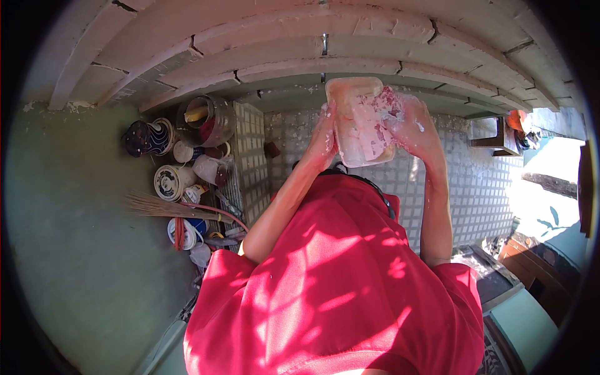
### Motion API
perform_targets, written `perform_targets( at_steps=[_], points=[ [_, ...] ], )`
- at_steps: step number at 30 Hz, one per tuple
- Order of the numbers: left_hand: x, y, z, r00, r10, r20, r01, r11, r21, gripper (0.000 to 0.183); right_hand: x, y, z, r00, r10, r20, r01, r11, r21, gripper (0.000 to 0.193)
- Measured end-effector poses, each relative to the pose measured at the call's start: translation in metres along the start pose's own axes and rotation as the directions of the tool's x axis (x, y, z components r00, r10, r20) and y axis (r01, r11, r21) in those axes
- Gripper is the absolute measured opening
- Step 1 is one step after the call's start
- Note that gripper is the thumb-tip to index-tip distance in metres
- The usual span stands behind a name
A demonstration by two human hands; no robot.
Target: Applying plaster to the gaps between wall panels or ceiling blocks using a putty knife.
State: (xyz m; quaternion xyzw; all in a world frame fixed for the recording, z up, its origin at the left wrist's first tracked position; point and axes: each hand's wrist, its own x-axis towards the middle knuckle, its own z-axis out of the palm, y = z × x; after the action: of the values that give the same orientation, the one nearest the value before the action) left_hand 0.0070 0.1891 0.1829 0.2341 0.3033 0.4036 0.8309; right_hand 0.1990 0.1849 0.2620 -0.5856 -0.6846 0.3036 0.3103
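Raised in front of me is a translucent rectangular plastic tub (356, 134), its inside smeared with a pinkish-white paste. My left hand (324, 141) grips the tub along its left side. At the tub's right side, my right hand (414, 124) is closed, its fingers reaching over the rim. White paste coats those fingers and streaks both forearms. By the right fingertips shows a reddish, paste-smeared patch (389, 101); whether this is a held piece or part of the hand, I cannot make out.
Stepped whitish ledges (269, 70) curve across the far side. Along the left wall stand buckets (173, 182), a big clear container (209, 119) and a stick broom (165, 205). Grey patterned tiles (469, 187) cover the floor. A small bench (498, 139) stands at the right.
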Motion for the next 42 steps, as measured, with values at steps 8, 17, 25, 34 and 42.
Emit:
perform_targets(
  at_steps=[8, 17, 25, 34, 42],
  points=[
    [0.002, -0.002, -0.001, 1.0, 0.009, -0.015, -0.008, 0.998, 0.059, 0.064, -0.003, 0.018, 0.009, 0.998, -0.001, 0.068, -0.005, 0.997, 0.079, 0.037],
    [0.001, -0.005, 0.004, 0.999, -0.014, -0.04, 0.016, 0.998, 0.061, 0.065, -0.018, 0.034, 0.037, 0.982, 0.184, -0.032, -0.152, 0.89, 0.43, 0.04],
    [0.001, -0.006, 0.012, 0.996, -0.065, -0.058, 0.07, 0.993, 0.091, 0.066, -0.027, 0.069, 0.052, 0.962, 0.247, 0.117, -0.249, 0.613, 0.75, 0.045],
    [0.001, -0.009, 0.013, 0.995, -0.064, -0.08, 0.068, 0.996, 0.054, 0.067, -0.042, 0.06, 0.019, 0.929, 0.366, 0.06, -0.247, 0.489, 0.837, 0.053],
    [0.008, -0.003, 0.002, 0.998, -0.035, -0.053, 0.035, 0.999, -0.005, 0.072, -0.046, 0.038, 0.022, 0.95, 0.312, -0.028, -0.166, 0.576, 0.801, 0.037]
  ],
)
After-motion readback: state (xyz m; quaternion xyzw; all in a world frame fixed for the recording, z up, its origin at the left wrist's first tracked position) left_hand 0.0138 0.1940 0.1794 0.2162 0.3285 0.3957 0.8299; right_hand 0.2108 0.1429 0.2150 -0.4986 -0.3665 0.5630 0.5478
